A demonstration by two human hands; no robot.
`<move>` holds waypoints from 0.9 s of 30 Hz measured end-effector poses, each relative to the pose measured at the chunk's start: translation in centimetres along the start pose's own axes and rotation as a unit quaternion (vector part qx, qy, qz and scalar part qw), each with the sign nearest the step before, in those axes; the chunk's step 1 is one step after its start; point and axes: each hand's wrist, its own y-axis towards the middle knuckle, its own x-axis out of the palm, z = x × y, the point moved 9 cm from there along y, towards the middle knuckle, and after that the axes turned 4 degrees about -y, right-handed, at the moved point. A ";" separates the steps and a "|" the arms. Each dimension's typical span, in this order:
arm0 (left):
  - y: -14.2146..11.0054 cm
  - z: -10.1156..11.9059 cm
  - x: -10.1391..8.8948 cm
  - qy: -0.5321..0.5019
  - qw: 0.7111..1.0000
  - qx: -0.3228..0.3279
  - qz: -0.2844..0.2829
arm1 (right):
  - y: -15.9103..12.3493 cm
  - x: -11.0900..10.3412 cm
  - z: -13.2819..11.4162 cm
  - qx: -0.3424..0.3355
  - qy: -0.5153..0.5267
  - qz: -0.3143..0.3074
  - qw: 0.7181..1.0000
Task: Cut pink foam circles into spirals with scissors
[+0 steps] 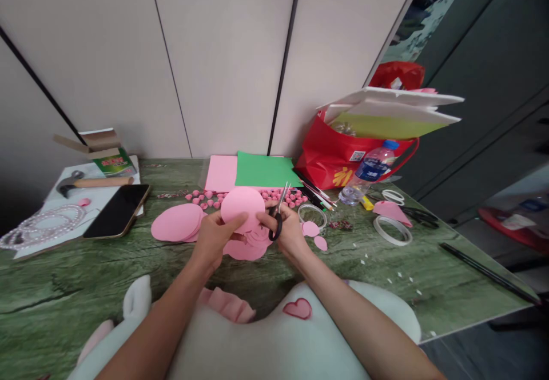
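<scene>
Between my two hands a round pink paper piece [242, 203] is held up over the table. My left hand [215, 234] pinches its lower left edge, thumb in front. Black-handled scissors [277, 220] hang on the fingers of my right hand [288, 232], blades pointing up and away; its fingertips also reach the paper's right edge. Below the raised piece lie more pink paper cutouts [245, 250], partly hidden by my hands. To the left is a small stack of pink ovals [176, 222]. Small pink balls [295, 197] are scattered behind my hands.
Green and pink sheets [263, 170] lie at the back. A red bag [321, 154], a water bottle [369, 171] and tape rolls [392, 231] stand or lie right. Left are a phone [118, 210], a hammer [98, 182] and bead strings [47, 227]. A plush cushion [266, 346] is in front.
</scene>
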 end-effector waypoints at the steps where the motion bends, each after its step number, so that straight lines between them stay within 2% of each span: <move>1: -0.1 -0.2 0.2 0.018 1.000 -0.010 -0.004 | 0.1 -0.4 -0.2 -0.006 0.001 0.013 1.000; 3: -0.1 -0.1 0.3 0.035 0.999 -0.005 0.000 | 0.1 -0.9 -0.5 -0.013 -0.006 0.021 1.000; 4: -0.2 0.2 0.2 0.031 0.999 0.010 0.008 | 0.1 -0.6 -0.4 -0.009 -0.014 0.003 1.000; 8: -0.3 1.8 -0.7 -0.019 0.995 0.077 0.052 | -1.1 2.6 1.0 0.060 -0.034 -0.172 0.983; 11: -0.3 2.3 -1.1 -0.035 0.992 0.098 0.068 | -2.3 4.0 1.6 0.088 -0.032 -0.238 0.967; 19: -0.3 1.7 -0.9 -0.013 0.995 0.084 0.058 | -2.8 4.9 1.2 0.080 -0.045 -0.264 0.960; 27: -0.3 1.0 -0.6 -0.020 0.998 0.050 0.037 | -2.5 4.5 1.6 0.077 -0.034 -0.226 0.971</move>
